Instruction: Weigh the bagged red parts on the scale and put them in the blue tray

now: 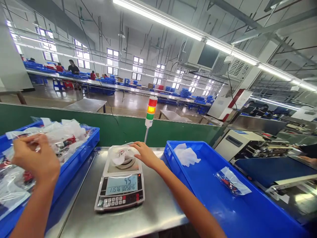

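Observation:
My left hand (36, 157) pinches the edge of a clear plastic bag (18, 140) above a blue plastic tray (81, 147). That tray is heaped with clear bags holding small red and metal parts. My right hand (146, 154) lies flat, fingers extended, on a clear bag (121, 155) on the pan of a digital weighing scale (121, 195). The scale's display reads 45. A second blue tray (210, 188) at the right holds a sealed bag with a red part (232, 181) and a crumpled clear bag (187, 154).
A steel table (158, 211) bears the scale and trays. Behind it stand a green partition (123, 132) and a signal tower light (151, 112). A machine (252, 148) with a dark blue conveyor (262, 170) is at the right. Co-workers (73, 67) stand at distant benches.

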Demonstrator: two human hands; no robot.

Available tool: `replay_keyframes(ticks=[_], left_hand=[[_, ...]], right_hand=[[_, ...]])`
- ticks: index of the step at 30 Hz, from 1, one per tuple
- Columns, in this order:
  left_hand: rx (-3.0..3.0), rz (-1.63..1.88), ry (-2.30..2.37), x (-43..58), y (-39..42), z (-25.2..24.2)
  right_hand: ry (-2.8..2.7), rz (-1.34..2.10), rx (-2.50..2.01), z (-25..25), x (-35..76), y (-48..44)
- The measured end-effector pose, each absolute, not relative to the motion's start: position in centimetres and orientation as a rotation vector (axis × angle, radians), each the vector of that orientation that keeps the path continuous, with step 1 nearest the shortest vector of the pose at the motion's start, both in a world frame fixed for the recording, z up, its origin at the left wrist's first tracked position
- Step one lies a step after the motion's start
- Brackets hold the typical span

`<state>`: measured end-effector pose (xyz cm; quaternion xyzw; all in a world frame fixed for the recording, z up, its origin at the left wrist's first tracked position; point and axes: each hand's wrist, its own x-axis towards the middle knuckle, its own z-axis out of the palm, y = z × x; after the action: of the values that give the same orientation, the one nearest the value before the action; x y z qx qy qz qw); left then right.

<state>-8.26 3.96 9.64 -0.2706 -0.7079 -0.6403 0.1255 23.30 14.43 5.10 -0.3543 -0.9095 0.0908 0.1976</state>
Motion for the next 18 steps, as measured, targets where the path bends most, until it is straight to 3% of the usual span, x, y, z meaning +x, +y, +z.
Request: replay_keyframes(ticks=[5, 12, 18], left_hand=[[-1.046, -1.431, -2.115, -11.4, 2.6, 5.8], [-1.623, -1.250, -2.167, -7.7, 6.7, -4.1], [-1.843, -1.132, -2.245, -7.1, 9.9, -13.1]], right_hand=[[-2.450, 0.269, -1.056, 3.7, 29.6, 14.5], [-2.125, 0.017, -1.689, -0.8, 41.9, 14.2], [-2.016, -0.059, -1.999, -5.8, 44.5, 13.4]])
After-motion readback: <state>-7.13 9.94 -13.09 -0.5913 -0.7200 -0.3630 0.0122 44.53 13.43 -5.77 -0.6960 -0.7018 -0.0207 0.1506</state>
